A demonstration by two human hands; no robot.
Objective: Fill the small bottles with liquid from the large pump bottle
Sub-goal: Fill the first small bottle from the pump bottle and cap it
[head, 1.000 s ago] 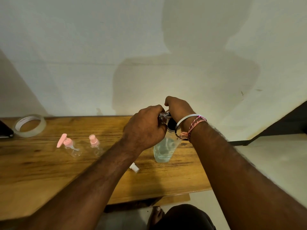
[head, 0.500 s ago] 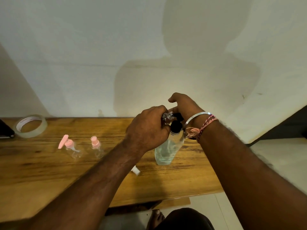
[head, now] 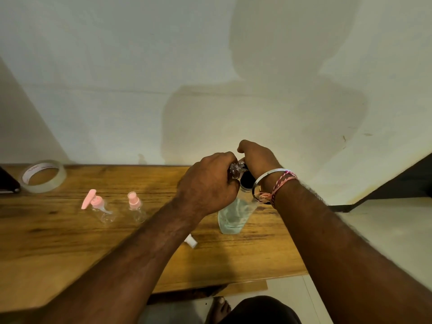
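The large pump bottle (head: 232,217), clear with pale liquid and a black pump head, stands on the wooden table (head: 70,244). My left hand (head: 208,185) grips a small clear bottle (head: 236,169) and holds it tilted at the pump's spout. My right hand (head: 256,160) sits curled over the top of the black pump head, which it mostly hides. Two more small clear bottles stand at the left: one with a pink pump cap (head: 99,206), one with a pink spray cap (head: 135,206). A small white cap (head: 191,241) lies beside my left forearm.
A roll of clear tape (head: 43,176) lies at the table's back left, next to a dark object (head: 7,181) at the frame edge. The wall runs right behind the table. The table's front edge ends above a pale floor, where a bare foot (head: 218,308) shows.
My right hand has come down lower onto the pump head since the last frame. My left hand keeps the small bottle at the spout.
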